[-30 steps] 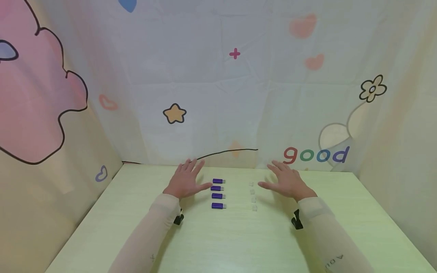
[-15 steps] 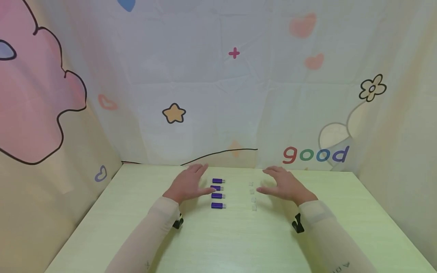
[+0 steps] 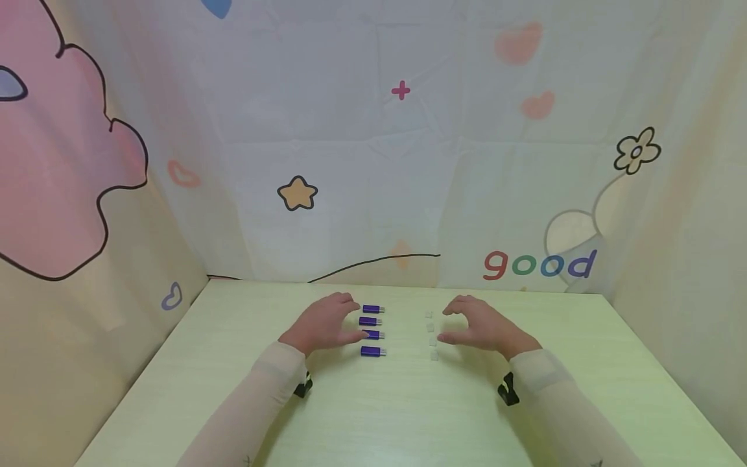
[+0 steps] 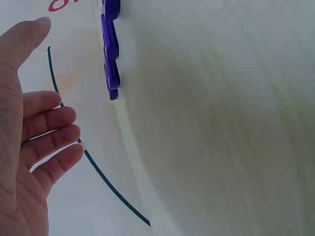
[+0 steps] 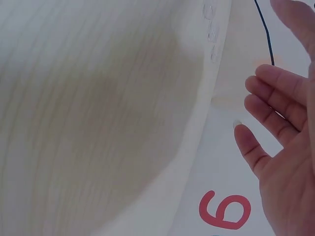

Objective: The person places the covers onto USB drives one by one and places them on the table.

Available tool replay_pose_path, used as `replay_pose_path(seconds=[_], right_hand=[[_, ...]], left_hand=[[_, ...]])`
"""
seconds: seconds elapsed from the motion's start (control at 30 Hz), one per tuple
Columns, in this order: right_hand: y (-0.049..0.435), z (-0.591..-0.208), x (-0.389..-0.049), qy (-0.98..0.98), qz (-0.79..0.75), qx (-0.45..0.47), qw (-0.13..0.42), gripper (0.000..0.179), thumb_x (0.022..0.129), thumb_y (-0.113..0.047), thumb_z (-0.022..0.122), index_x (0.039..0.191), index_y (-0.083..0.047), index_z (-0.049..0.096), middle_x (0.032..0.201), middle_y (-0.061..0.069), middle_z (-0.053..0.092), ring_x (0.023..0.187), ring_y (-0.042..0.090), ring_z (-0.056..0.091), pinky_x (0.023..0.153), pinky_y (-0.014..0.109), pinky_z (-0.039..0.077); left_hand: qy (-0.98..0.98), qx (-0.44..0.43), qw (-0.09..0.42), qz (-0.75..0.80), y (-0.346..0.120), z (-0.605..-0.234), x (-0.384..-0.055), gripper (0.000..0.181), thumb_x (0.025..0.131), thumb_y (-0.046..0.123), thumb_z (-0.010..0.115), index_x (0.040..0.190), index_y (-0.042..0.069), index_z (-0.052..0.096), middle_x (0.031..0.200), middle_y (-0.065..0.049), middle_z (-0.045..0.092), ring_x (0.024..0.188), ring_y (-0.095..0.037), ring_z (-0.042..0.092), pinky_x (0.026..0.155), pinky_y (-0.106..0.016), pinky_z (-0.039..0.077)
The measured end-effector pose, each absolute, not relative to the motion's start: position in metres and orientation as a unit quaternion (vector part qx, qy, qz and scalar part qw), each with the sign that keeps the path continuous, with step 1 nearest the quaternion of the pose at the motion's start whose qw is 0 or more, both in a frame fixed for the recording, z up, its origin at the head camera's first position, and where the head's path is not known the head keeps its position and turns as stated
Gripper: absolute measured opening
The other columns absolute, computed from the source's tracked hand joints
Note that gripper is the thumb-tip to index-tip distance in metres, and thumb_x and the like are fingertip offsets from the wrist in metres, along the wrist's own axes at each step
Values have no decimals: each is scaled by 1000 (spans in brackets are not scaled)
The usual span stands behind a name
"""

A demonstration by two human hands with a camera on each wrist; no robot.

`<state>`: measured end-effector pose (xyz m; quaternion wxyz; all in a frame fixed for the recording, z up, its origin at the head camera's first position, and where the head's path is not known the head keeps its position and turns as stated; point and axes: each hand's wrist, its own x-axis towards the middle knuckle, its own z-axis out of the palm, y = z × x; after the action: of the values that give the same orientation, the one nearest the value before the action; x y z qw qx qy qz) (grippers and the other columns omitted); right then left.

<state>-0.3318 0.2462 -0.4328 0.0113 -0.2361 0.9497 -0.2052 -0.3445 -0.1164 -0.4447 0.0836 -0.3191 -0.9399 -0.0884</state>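
Several purple USB sticks (image 3: 370,351) lie in a column on the table, their metal plugs pointing right. Across from them stands a column of small clear caps (image 3: 434,355). My left hand (image 3: 324,326) hovers left of the sticks, thumb and fingers spread apart, the thumb tip overlapping one stick in the head view. My right hand (image 3: 487,329) is just right of the caps, its thumb apart from the bent fingers. Neither hand holds anything. In the left wrist view the purple sticks (image 4: 112,39) appear beyond the palm; the right wrist view shows the clear caps (image 5: 212,32).
The pale wooden table (image 3: 403,415) extends around both hands. A printed cloth (image 3: 350,130) hangs behind its far edge and along the sides. A black clip-like piece (image 3: 303,385) sits at the left wrist, another black piece (image 3: 508,389) at the right.
Both hands have come down and nearer to me, and their fingers have bent from a wide spread. The USB sticks and caps stay where they were.
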Motion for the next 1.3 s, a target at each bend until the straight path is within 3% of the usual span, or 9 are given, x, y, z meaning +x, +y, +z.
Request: replay_pose_path(seconds=[0.57, 0.8, 0.93, 1.1, 1.3], right_hand=[[228, -435, -328, 926, -225, -296, 66, 26, 83, -32, 86, 103, -16, 82, 99, -3, 73, 94, 17, 64, 88, 38, 56], [222, -434, -324, 919, -227, -312, 75, 18, 82, -26, 87, 96, -15, 82, 90, -6, 71, 85, 15, 61, 79, 29, 54], [217, -433, -322, 919, -213, -323, 79, 9, 83, -20, 86, 84, -17, 78, 78, -7, 62, 75, 10, 54, 70, 24, 48], [213, -433, -320, 915, -196, -342, 83, 28, 84, -13, 82, 65, -17, 62, 66, -9, 43, 63, 5, 41, 60, 21, 36], [210, -435, -319, 912, -184, -357, 78, 36, 82, -3, 75, 59, -14, 49, 63, -9, 33, 61, 4, 31, 57, 20, 28]], left_hand=[[-925, -366, 33, -95, -105, -451, -336, 41, 91, 48, 73, 114, 13, 76, 115, 0, 72, 108, -16, 65, 101, -35, 54], [-910, -404, 22, -90, -99, -448, -330, 33, 90, 41, 77, 106, 12, 77, 104, 3, 72, 94, -10, 61, 94, -31, 55], [-910, -405, 2, -87, -95, -446, -327, 30, 90, 39, 78, 104, 13, 77, 99, 4, 71, 86, -8, 57, 91, -30, 55], [-912, -402, -6, -82, -90, -450, -329, 22, 90, 34, 78, 100, 14, 75, 95, 6, 67, 84, -8, 54, 89, -29, 54], [-918, -389, -18, -71, -86, -453, -330, 17, 89, 29, 76, 99, 15, 75, 89, 7, 63, 80, -8, 53, 84, -26, 53]])
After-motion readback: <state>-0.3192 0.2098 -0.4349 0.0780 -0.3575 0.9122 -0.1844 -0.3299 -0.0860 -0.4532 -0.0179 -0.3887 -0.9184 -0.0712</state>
